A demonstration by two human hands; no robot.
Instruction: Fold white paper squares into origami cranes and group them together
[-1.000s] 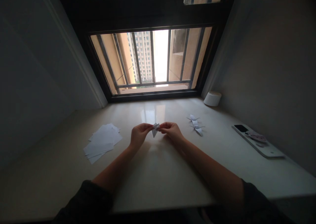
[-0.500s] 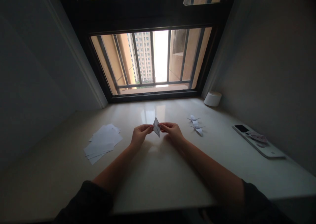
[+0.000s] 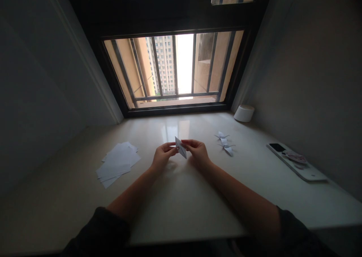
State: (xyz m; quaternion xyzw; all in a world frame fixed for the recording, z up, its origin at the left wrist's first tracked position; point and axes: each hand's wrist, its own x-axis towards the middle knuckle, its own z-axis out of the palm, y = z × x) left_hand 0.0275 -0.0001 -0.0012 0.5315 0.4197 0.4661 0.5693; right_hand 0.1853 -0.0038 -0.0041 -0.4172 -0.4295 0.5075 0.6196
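Note:
A small white piece of folded paper (image 3: 181, 148), shaped like a narrow diamond, is held up above the white counter (image 3: 181, 204). My left hand (image 3: 163, 153) pinches its left side, with the thumb on the near face. From the other side, my right hand (image 3: 197, 150) grips the paper between thumb and fingers. The diamond leans, its top point toward the left and its lower point toward the right. Parts of the fingers behind the paper are hidden.
Loose white paper sheets (image 3: 118, 160) lie overlapped on the left. Folded paper cranes (image 3: 225, 143) rest to the right of my hands. Farther right is a phone (image 3: 295, 162); a white rounded object (image 3: 244, 113) stands by the barred window (image 3: 178, 68).
The folded paper has tilted, its top point moving left and its bottom point right. My left hand's fingers have shifted slightly rightward along it; both hands keep hold.

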